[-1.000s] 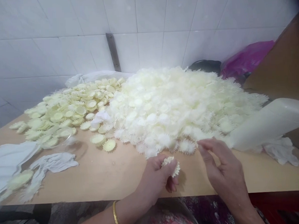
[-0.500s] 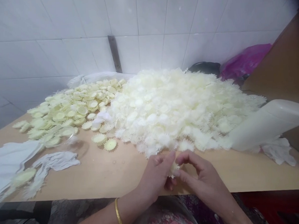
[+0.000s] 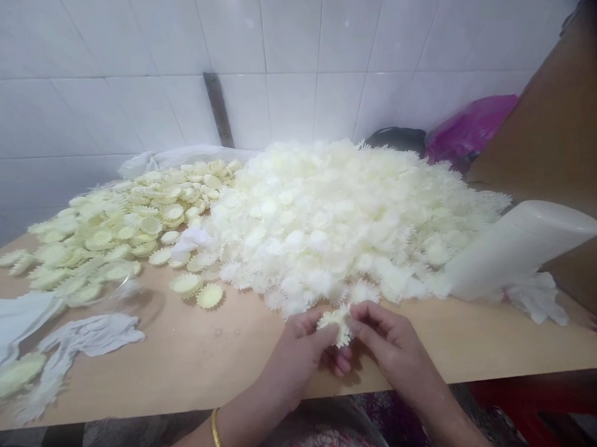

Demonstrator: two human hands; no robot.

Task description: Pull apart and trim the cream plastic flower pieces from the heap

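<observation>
Between my two hands, just over the table's front edge, is a small cream flower-shaped piece with a notched, petal-like rim. My left hand is closed on it, thumb on top and other fingers curled beneath. The thumb and forefinger of my right hand pinch its right side. Right behind my hands rises a large heap of pale, frilly flower pieces. Farther left lies a pile of yellower, cup-like flower pieces, with a single one at its near edge.
A white bottle leans at the right beside a brown panel. White cloths and a clear round dish lie at the left. A purple bag and a dark object sit behind the heap, against the tiled wall.
The flower piece has turned, so more of its petalled face shows between my fingers. My left thumb now lies across it. The whole view has shifted slightly.
</observation>
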